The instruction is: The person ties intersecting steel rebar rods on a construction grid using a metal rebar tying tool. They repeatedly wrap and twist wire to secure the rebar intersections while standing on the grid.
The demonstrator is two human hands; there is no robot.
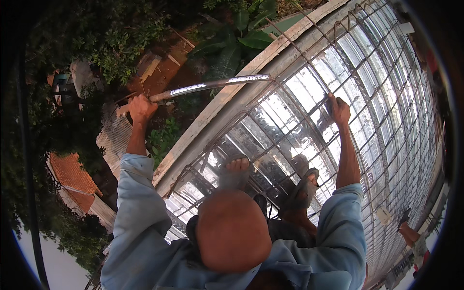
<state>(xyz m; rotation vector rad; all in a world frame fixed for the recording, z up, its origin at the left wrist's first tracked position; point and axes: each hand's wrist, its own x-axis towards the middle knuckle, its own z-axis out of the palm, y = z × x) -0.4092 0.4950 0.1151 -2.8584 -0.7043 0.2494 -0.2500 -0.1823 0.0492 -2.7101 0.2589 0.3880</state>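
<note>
My left hand (142,107), at the left, is closed around the rust-brown end of a long metal bar tool (217,83). The bar reaches across the concrete edge, and its shiny far end meets a steel reinforcing bar (277,81) at the mesh's border. On the right, my right hand (340,110) grips a reinforcing bar of the steel mesh (366,98); part of its fingers is in shadow. Under the mesh lies shiny corrugated metal decking (282,108). My sandalled feet stand on the mesh below and between my hands.
A raised board edge (217,119) runs diagonally along the deck; beyond it is a drop to trees, a banana plant and tiled roofs (72,174). Bent bar ends (339,27) stick up along the border. Another person's leg (409,233) shows at the lower right.
</note>
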